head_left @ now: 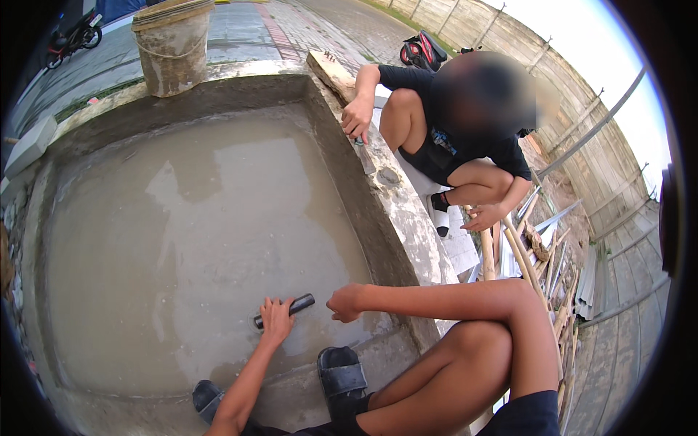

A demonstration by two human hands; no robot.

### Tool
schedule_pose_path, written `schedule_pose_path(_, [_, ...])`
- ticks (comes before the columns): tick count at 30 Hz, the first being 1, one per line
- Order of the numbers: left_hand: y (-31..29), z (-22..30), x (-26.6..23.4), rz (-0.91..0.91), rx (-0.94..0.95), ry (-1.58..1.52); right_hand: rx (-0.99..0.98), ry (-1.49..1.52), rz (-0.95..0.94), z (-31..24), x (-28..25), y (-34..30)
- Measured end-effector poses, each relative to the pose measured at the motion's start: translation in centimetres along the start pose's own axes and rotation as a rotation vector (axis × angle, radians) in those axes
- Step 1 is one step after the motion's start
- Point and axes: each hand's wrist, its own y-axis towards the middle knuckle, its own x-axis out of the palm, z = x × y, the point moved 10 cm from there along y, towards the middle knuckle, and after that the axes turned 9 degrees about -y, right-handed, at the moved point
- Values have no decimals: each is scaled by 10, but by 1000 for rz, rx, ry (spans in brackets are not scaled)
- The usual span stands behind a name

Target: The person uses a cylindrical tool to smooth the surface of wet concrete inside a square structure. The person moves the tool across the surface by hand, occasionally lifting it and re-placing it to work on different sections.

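Note:
My left hand point(276, 320) is closed over a short, dark, tube-shaped bar point(302, 302) that lies low at the wet grey cement surface point(203, 240). Whether anything joins the bar underneath cannot be made out. To its right, my right hand point(345, 302) hangs over the same surface with curled fingers, apart from the bar, and nothing shows in it. My right forearm crosses above my bent knee. Below my hands, my dark sandals point(342, 370) stand at the near edge of the shallow walled basin.
A co-worker crouches beyond the right wall, a hand point(356, 120) on a small trowel point(366, 158) at the ledge point(422, 232). A cement-stained bucket point(172, 62) stands on the far rim. Bamboo poles point(520, 254) and scrap lie right. A wooden block point(332, 73) sits on the corner.

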Motion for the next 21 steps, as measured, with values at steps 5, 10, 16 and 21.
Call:
schedule_pose_path(5, [3, -6, 17, -24, -23, -65, 27, 15, 52, 6, -2, 0])
schedule_pose_path(10, [-4, -18, 19, -38, -1, -22, 19, -2, -10, 0, -4, 15])
schedule_pose_path(16, [-9, 5, 37, -174, 16, 7, -30, 25, -46, 3, 11, 1])
schedule_pose_path(21, [-4, -15, 48, -201, -145, -286, 39, -96, 36, 2, 2, 9])
